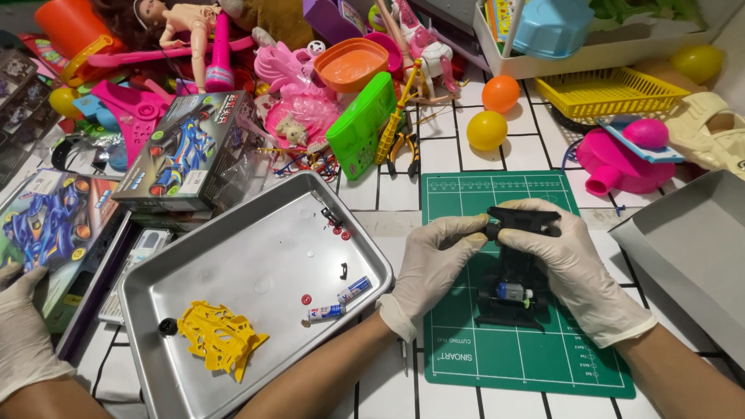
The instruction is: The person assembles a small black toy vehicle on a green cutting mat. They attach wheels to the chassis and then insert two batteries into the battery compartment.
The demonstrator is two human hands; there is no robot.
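Head view: both gloved hands over the green cutting mat (543, 349) on the white tiled bench (450, 163). Left hand (431, 264) has its grip closed on the left end of a black toy car chassis (516, 256), fingertips pinching it. Right hand (570, 264) is wrapped over the chassis top and right side, grip closed on it. Chassis sits on the mat's upper half, small silver motor (512, 293) showing in its lower part. Metal tray (256, 264) just left of the mat: yellow car body shell (220, 337) near its front-left corner, two small batteries (340, 301) and red bits (339, 230) on its right side. Third gloved hand (23, 326) at far left edge. Toy boxes (186, 155) behind the tray.
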